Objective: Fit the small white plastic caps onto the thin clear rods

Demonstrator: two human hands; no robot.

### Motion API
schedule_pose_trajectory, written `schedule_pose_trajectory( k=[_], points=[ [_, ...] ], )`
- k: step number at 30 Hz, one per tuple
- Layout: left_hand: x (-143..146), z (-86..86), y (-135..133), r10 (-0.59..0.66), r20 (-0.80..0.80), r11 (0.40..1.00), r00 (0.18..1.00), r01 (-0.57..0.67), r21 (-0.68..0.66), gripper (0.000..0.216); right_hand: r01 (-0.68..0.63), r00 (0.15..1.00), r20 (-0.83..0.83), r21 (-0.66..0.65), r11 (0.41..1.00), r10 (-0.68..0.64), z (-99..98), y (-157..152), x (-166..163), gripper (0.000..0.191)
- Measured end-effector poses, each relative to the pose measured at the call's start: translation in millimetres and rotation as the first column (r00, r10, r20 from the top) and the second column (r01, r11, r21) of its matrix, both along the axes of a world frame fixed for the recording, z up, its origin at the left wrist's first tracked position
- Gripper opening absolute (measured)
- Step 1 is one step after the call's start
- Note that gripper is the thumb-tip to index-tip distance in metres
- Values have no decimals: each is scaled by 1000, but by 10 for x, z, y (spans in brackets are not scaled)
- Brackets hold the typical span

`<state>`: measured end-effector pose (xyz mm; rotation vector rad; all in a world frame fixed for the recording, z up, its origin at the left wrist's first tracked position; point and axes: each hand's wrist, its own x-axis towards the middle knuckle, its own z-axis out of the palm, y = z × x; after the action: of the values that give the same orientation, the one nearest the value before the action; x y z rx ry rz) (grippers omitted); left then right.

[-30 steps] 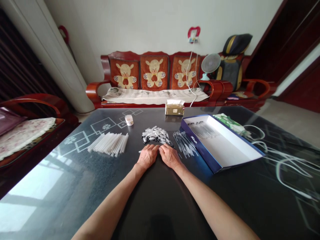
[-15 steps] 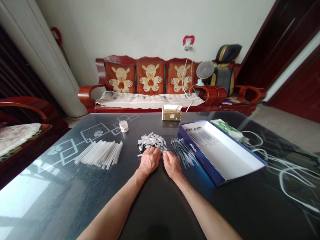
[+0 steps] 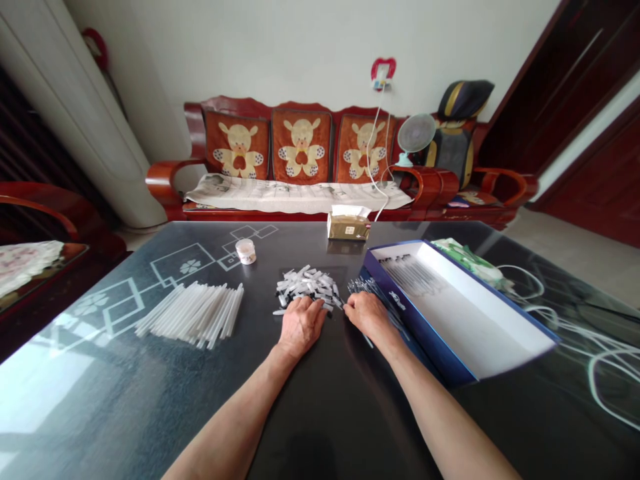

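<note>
My left hand (image 3: 302,325) rests at the near edge of a pile of small white and black plastic pen parts (image 3: 306,283). Its fingers are curled together, and whatever they hold is hidden. To the right of the pile is my right hand (image 3: 369,313), fingers bent inward and thumb near the index fingertip; I cannot make out what is between them. It partly covers a bundle of thin pen refills (image 3: 395,308) lying beside the box. Over on the left lies a spread stack of translucent white pen barrels (image 3: 195,313).
A blue-edged box lid (image 3: 500,320) with a row of finished-looking pens (image 3: 410,275) inside stands at right. Behind it lie a green packet (image 3: 467,259) and white cables (image 3: 595,347). A small round tub (image 3: 245,252) and a tissue box (image 3: 349,225) stand farther back.
My right hand has moved right, away from my left hand, to the refills. My left hand stays at the pile. The whole view has shifted slightly.
</note>
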<state>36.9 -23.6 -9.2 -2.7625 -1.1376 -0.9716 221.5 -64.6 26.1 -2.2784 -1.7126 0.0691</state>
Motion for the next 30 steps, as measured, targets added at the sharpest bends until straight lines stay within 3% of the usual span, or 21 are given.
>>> schedule_pose_trajectory(
  k=[4, 7, 9, 10, 11, 13, 15, 16, 17, 19, 21, 23, 28, 30],
  points=[
    [-5, 0, 11, -6, 13, 1000, 1000, 6, 8, 31, 88, 996, -3, -96, 991, -88, 43, 124, -65, 13],
    [-7, 6, 6, -1, 40, 999, 999, 0, 33, 30, 97, 995, -34, -25, 995, -98, 136, 114, -27, 12],
    [-7, 10, -2, -7, 64, 999, 998, 3, 53, 28, 102, 971, -228, 92, 991, -78, 216, 72, 17, 12],
    [-6, 12, -7, -9, 78, 998, 997, 4, 63, 27, 115, 915, -400, 149, 982, -47, 255, 51, 33, 11],
    [-5, 14, -11, -11, 91, 997, 996, 4, 72, 26, 132, 805, -593, 191, 973, 8, 289, 35, 40, 12],
    [-4, 18, -18, -7, 115, 996, 993, -2, 86, 25, 144, 437, -887, 231, 962, 147, 329, 25, 12, 20],
    [-4, 24, -22, 6, 137, 996, 991, -19, 91, 26, 138, 60, -966, 257, 957, 251, 316, 43, -76, 27],
    [-6, 26, -22, 20, 147, 995, 989, -34, 92, 26, 137, -76, -957, 267, 954, 279, 287, 59, -137, 29],
    [-8, 27, -21, 40, 157, 994, 987, -55, 92, 25, 143, -174, -939, 275, 951, 298, 243, 76, -205, 32],
    [-13, 28, -15, 90, 175, 990, 980, -107, 90, 24, 178, -279, -903, 286, 942, 327, 122, 111, -339, 37],
    [-18, 26, -5, 136, 186, 984, 973, -155, 90, 21, 238, -301, -882, 298, 924, 362, -22, 142, -445, 33],
    [-23, 24, 5, 162, 189, 980, 969, -181, 88, 18, 298, -246, -884, 321, 899, 397, -156, 170, -510, 25],
    [-30, 25, 12, 160, 178, 981, 971, -176, 81, 16, 302, 90, -903, 427, 852, 420, -336, 226, -568, 26],
    [-30, 26, 10, 154, 173, 982, 973, -170, 78, 16, 260, 154, -890, 455, 851, 429, -348, 236, -579, 26]
  ],
)
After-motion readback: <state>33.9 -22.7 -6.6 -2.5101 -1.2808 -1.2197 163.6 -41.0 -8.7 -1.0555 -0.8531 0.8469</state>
